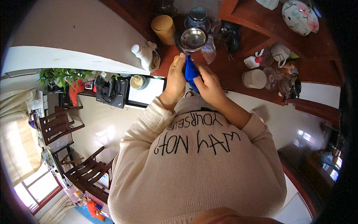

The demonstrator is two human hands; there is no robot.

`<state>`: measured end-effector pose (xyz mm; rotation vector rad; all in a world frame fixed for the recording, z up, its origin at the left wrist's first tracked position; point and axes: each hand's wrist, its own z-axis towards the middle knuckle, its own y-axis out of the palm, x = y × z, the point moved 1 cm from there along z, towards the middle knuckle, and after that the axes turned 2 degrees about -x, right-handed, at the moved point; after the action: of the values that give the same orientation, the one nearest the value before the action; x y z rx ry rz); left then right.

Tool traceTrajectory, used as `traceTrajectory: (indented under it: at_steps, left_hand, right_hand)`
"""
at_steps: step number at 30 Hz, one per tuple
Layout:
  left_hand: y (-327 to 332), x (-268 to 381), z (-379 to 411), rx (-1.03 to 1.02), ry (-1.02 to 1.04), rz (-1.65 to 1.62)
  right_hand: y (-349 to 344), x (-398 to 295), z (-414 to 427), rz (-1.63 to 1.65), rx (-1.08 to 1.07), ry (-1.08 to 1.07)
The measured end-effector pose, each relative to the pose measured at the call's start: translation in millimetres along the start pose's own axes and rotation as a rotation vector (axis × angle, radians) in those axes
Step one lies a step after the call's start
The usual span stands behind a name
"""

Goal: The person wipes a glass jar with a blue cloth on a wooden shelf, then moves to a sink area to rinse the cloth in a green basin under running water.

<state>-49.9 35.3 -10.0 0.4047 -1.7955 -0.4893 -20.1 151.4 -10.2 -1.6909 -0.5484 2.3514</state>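
My left hand (176,78) and my right hand (208,82) are close together in front of my chest. Between them is a bright blue cloth (190,73), folded or bunched. My right thumb and fingers pinch its right side. The fingers of my left hand are closed at its left edge, around something yellowish of which only a bit shows near the thumb; I cannot tell what it is. Just beyond my hands, a shiny metal bowl (193,39) stands at the wooden shelf, and a clear plastic packet (208,50) lies to its right.
A yellow-brown cup (163,29), a dark jar (197,17) and a white bottle (148,58) stand on the reddish wooden shelf (221,67). Farther right are a red-capped bottle (252,62), a lidded container (254,79) and a glass jug (289,86). Wooden chairs (88,172) stand at left.
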Motion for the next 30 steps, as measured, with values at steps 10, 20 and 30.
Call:
traceTrajectory:
  at_steps: [10, 20, 30]
  left_hand:
    - [1, -15, -11, -0.145, -0.009, -0.040]
    - [17, 10, -17, -0.234, 0.256, 0.428]
    - [-31, 8, 8, -0.508, -0.072, 0.114]
  right_hand:
    - [1, 12, 0, -0.034, 0.068, 0.055]
    - [-33, 22, 6, 0.524, 0.236, 0.251]
    - [-55, 16, 11, 1.007, 0.238, 0.489]
